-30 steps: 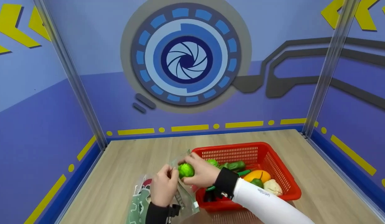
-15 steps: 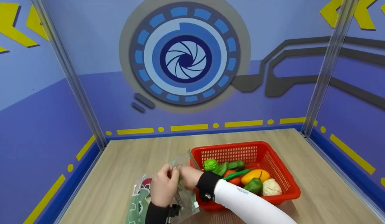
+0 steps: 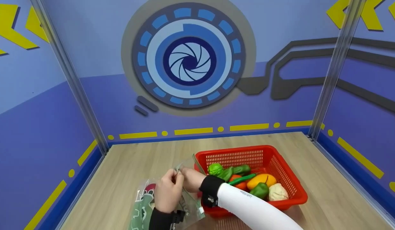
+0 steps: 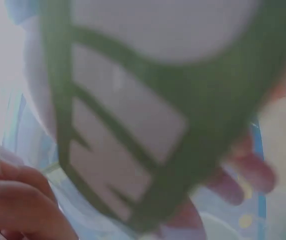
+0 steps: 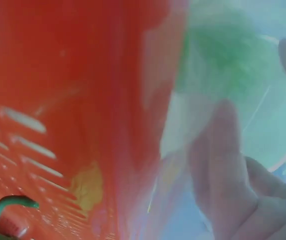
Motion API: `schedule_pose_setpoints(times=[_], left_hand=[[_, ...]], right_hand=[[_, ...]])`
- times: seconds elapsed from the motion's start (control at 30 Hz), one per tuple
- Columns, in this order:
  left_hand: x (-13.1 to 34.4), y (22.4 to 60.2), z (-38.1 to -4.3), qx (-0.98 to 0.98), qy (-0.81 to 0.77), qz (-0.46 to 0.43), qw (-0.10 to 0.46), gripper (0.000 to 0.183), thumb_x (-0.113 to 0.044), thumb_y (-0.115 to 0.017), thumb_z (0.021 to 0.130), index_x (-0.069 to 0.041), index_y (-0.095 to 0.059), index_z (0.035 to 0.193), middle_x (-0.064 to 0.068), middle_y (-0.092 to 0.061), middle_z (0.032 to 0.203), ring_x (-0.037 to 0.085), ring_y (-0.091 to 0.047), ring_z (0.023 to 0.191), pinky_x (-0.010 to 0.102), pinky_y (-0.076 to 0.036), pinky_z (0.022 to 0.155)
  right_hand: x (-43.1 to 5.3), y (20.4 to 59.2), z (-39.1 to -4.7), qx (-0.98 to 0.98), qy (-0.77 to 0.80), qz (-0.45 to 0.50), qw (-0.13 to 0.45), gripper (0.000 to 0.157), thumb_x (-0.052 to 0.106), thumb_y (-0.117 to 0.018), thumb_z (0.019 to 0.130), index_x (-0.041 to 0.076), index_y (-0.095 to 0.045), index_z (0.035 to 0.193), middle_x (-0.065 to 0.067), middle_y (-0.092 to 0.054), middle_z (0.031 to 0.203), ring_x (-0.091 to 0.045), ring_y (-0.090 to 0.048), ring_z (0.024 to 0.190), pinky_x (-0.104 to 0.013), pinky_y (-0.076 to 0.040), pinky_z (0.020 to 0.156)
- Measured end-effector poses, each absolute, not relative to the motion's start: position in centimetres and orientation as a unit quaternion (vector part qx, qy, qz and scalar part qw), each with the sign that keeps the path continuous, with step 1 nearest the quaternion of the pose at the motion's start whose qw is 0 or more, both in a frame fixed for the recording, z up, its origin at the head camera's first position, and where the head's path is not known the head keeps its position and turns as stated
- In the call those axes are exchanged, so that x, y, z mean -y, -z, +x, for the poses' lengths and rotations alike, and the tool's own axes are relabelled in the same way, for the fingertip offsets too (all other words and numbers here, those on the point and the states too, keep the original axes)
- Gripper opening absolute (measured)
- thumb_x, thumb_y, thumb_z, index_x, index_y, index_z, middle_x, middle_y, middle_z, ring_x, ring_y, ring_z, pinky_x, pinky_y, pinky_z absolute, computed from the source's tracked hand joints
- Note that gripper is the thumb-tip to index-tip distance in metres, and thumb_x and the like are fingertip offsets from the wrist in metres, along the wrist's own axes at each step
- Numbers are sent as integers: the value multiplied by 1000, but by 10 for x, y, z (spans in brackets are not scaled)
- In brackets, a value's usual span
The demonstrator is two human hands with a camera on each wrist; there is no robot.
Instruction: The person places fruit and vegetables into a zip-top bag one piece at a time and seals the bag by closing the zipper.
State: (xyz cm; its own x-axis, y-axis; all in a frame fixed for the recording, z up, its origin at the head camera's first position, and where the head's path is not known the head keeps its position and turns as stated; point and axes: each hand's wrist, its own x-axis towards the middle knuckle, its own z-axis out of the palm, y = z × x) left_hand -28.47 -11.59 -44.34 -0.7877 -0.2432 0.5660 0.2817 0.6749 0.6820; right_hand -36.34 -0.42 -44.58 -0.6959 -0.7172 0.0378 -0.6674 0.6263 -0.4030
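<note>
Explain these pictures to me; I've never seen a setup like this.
There is no machine: each grip is simply a person's bare hand. The wide picture comes from a head camera, the other two from wrist cameras. On the table are a red basket of vegetables and a clear plastic bag. The left grip pinches the bag near its mouth. The right grip is at that opening; the right wrist view shows it through the plastic, near a blurred green thing. Whether that is held, I can't tell.
</note>
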Motion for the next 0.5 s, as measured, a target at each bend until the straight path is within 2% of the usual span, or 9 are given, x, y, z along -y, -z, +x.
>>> schedule_pose_setpoints(times=[0.1,0.23,0.3,0.4,0.5], left_hand=[[116,443,-285,856,411,-8,313,29,-10,-60,89,-14,-42,67,-9,-30,61,6,-29,53,23,-24,53],[116,442,-284,856,418,-6,303,29,-10,-60,89,-13,-41,67,-8,-30,61,6,-29,53,23,-24,53],[116,442,-285,857,419,-5,301,29,-10,-60,89,-13,-42,67,-8,-31,60,7,-30,53,23,-24,53],[116,442,-284,857,420,-6,298,29,-9,-60,89,-13,-43,67,-8,-31,60,6,-30,53,23,-24,53],[117,442,-285,858,420,-4,296,29,-9,-60,90,-13,-43,67,-8,-31,60,7,-30,53,22,-24,53]], right_hand=[[1,446,-362,-883,311,-336,101,18,8,-55,102,-3,-54,116,5,-39,71,-8,-37,59,-18,-33,56],[-2,445,-360,-880,327,-326,115,6,8,-57,99,4,-57,103,5,-42,73,-9,-41,64,-20,-36,60],[-3,444,-359,-881,324,-325,113,4,7,-58,97,6,-58,101,4,-46,76,-10,-43,68,-21,-38,65],[-4,444,-358,-884,317,-327,109,9,3,-60,94,6,-61,102,0,-56,84,-11,-47,74,-23,-43,71],[-5,445,-359,-884,312,-330,107,18,1,-59,92,6,-64,108,-6,-68,100,-10,-51,80,-23,-47,76]])
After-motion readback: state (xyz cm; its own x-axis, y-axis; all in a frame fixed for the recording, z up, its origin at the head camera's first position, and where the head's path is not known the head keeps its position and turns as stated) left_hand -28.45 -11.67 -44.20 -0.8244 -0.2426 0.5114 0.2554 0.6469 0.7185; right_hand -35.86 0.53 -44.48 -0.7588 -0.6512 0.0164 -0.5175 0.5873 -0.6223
